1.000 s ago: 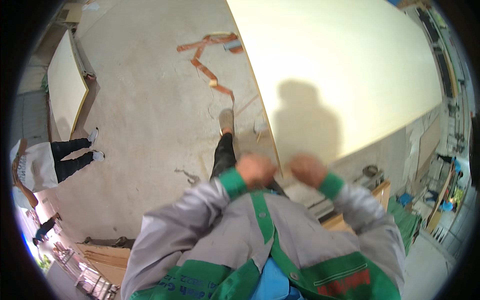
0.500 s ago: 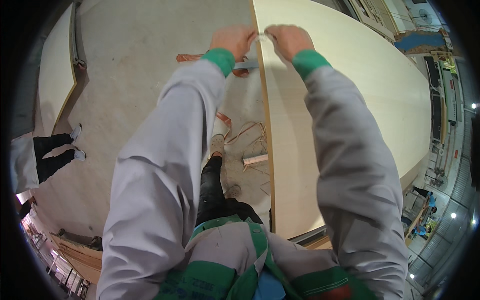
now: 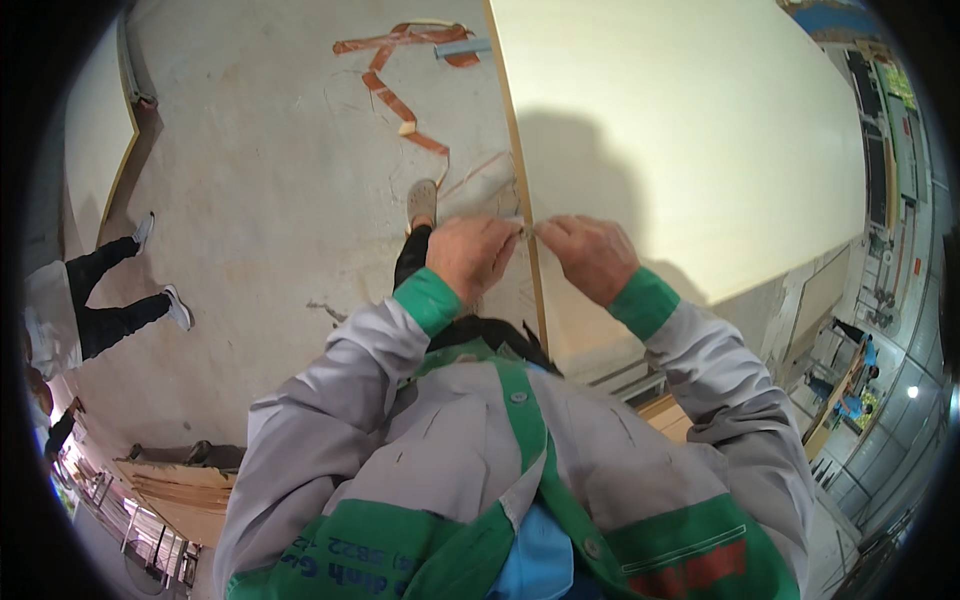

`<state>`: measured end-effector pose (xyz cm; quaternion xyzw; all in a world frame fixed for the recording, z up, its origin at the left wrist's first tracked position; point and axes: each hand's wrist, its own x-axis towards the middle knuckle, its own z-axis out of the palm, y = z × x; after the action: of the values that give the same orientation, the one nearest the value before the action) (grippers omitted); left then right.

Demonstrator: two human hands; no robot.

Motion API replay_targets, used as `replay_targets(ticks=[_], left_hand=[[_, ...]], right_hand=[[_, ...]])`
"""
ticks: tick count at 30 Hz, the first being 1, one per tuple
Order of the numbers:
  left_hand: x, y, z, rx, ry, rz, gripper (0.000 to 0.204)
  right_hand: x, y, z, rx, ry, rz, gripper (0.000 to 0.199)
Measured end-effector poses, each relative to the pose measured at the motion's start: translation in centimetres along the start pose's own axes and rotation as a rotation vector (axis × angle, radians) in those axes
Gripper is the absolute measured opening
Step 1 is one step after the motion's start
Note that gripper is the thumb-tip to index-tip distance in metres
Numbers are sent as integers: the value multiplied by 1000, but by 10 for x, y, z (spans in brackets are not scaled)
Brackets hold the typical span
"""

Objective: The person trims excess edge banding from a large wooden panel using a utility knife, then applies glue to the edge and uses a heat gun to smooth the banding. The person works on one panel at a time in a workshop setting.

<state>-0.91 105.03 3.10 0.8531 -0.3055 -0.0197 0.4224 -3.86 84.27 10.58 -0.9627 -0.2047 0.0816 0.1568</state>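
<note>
A large pale board (image 3: 690,130) lies flat on the right, its long brown edge (image 3: 517,150) facing left. Both my hands meet at that edge, close in front of my body. My left hand (image 3: 470,257) is just outside the edge, fingers pinched together. Over the board's margin, my right hand (image 3: 590,256) is closed the same way, its fingertips almost touching the left ones. A small pale thing (image 3: 527,231) shows between the two sets of fingertips at the edge. It is too small and too covered to name.
Brown tape-like strips (image 3: 392,97) and a grey bar (image 3: 462,47) are on the concrete floor (image 3: 260,200) left of the board. Another panel (image 3: 100,130) is at far left, near a person (image 3: 90,300). Stacked boards (image 3: 180,495) lie at lower left.
Both hands have come along the board's edge toward my body, from far out to close in, still pinched together. My elbows are now bent, and more floor strips show.
</note>
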Motion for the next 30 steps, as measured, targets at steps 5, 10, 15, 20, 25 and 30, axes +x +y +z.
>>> replay_targets(ticks=[5, 10, 15, 20, 25, 30], left_hand=[[-141, 67, 36, -95, -446, 9, 9], [-185, 78, 57, -386, -560, -358, 41], [-152, 54, 72, -1309, -255, -1074, 76], [-137, 77, 86, -1012, -478, -891, 58], [-138, 91, 87, -1055, -468, -837, 39], [-140, 78, 81, -981, -547, -808, 28]], right_hand=[[-160, -72, 35, 96, -236, 51, 7], [-236, -82, 38, 160, -419, 277, 22], [-228, -73, 79, 156, 186, 341, 22], [-285, -115, 117, 352, 7, 393, 19], [-322, -92, 119, 670, 524, 937, 28], [-278, -39, 116, 653, 652, 964, 44]])
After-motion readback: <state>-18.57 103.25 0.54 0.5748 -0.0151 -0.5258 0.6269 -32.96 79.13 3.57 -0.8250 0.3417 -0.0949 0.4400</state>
